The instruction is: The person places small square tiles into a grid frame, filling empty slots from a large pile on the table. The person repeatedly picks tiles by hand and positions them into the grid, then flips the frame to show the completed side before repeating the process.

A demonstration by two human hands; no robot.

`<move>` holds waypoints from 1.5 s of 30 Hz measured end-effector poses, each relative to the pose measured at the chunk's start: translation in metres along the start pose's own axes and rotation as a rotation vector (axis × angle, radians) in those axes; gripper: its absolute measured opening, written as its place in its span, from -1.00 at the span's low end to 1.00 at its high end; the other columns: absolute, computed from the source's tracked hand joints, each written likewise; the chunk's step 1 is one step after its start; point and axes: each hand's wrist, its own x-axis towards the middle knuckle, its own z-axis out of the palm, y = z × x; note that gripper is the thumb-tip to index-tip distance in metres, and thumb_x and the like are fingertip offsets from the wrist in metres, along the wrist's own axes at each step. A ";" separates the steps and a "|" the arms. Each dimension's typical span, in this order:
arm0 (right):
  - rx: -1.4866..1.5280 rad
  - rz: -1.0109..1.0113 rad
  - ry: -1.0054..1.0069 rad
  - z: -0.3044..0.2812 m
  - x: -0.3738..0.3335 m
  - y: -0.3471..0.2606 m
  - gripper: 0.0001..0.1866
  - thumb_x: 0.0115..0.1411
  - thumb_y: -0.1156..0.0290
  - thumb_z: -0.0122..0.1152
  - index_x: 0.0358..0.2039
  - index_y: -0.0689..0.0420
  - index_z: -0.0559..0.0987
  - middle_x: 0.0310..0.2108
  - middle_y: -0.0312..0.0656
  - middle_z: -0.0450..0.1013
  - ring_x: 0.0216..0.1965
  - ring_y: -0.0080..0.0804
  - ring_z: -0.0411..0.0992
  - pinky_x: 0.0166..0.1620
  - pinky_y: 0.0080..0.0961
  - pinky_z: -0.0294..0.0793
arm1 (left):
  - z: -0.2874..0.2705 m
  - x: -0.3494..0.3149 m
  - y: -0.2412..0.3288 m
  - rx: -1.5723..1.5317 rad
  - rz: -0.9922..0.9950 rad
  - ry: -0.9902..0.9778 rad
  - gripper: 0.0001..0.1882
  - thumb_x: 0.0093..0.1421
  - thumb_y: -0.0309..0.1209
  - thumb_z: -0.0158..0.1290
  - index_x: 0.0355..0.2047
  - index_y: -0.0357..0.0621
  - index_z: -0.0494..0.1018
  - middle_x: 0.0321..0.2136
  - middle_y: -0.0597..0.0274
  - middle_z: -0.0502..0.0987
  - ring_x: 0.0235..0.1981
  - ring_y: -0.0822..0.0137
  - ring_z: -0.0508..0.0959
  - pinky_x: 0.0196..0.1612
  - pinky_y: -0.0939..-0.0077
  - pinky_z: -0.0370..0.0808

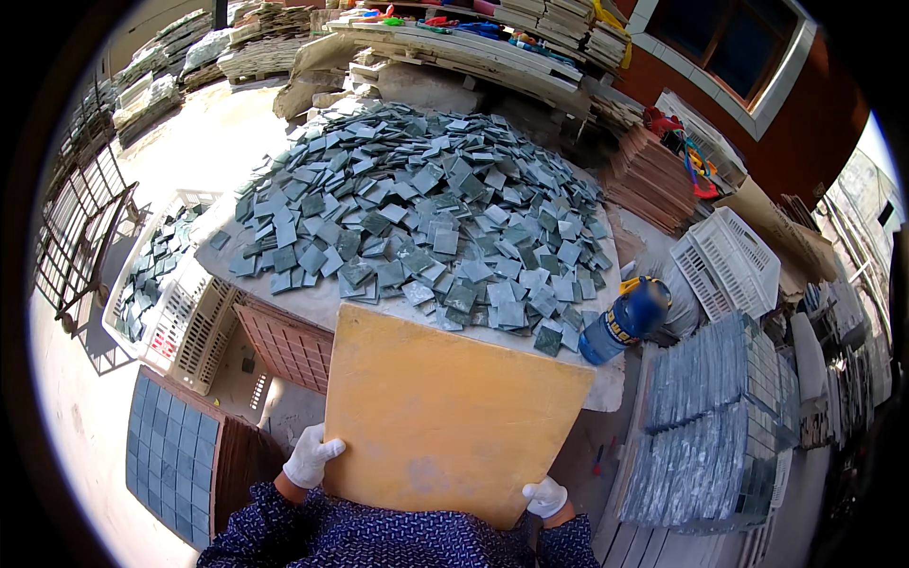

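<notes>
A flat, square yellow-orange board (454,407) is held in front of my body, its far edge overlapping the near side of the table. My left hand (311,456), in a white glove, grips the board's lower left edge with the thumb on top. At the lower right edge my right hand (545,497), gloved in white too, closes on the board; its fingers are partly hidden underneath. Beyond the board, a wide heap of small square grey-green stone tiles (445,237) is spread over the table (303,301).
A blue bottle (625,320) stands at the table's right corner. White crates (727,260) sit right, another crate (194,327) with tiles left. Tile sheets are stacked at lower left (170,454) and right (705,426). Brown boards (651,180) are piled behind.
</notes>
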 end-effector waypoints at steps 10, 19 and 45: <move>-0.066 -0.563 0.219 0.105 0.104 -0.149 -0.50 0.20 0.41 0.16 0.12 0.31 0.33 0.02 -0.05 0.41 -0.02 -0.22 0.44 -0.01 -0.34 0.46 | -0.022 0.086 0.103 -0.376 0.597 0.379 -0.58 0.35 -0.25 -0.12 0.10 -0.27 0.28 0.04 0.06 0.41 0.03 0.27 0.43 0.11 0.38 0.35; -1.689 -1.280 0.651 0.088 0.224 -0.220 -0.69 0.10 0.48 0.18 -0.10 0.18 0.53 -0.21 -0.07 0.54 -0.23 -0.11 0.53 -0.16 -0.39 0.52 | -0.003 -0.003 -0.003 0.694 0.326 0.453 -0.76 0.13 -0.56 -0.01 -0.17 -0.32 0.48 -0.19 0.01 0.56 -0.16 0.21 0.57 -0.07 0.44 0.46; -2.090 -0.351 0.472 0.008 0.158 -0.056 0.05 -0.01 -0.18 0.23 0.26 0.36 0.11 0.30 0.21 -0.02 0.33 0.16 -0.08 0.32 0.02 -0.14 | 0.104 0.185 0.007 1.469 0.789 -0.210 -0.18 0.11 0.13 -0.03 0.23 -0.20 0.20 0.24 0.00 0.23 0.30 0.09 0.16 0.34 0.10 -0.02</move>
